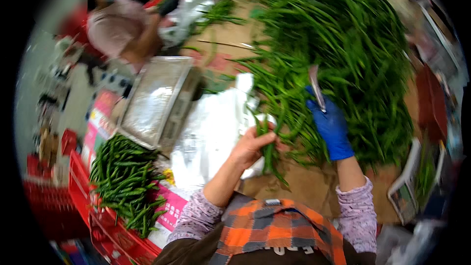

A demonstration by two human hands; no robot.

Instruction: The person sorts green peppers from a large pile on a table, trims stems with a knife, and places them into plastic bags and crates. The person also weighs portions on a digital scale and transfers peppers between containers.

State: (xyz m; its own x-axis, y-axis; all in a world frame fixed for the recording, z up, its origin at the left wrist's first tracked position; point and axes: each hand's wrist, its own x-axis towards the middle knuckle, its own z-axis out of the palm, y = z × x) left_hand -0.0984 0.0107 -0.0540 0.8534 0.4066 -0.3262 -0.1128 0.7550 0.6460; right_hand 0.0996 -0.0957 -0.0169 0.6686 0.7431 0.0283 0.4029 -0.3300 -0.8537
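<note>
My bare left hand grips several long green chili peppers, pinched under the thumb. A white plastic bag lies flat beneath and beside that wrist. To the right, my right hand wears a blue glove and reaches to the near edge of a big heap of green peppers. From that hand a curved, narrow metal tool sticks up; its exact kind is blurred. The fingertips of the glove are partly hidden by the heap.
A metal-topped box stands left of the bag. More peppers are piled near a red plastic crate. Brown cardboard covers the table. Across to the left, a person works beside a white bag.
</note>
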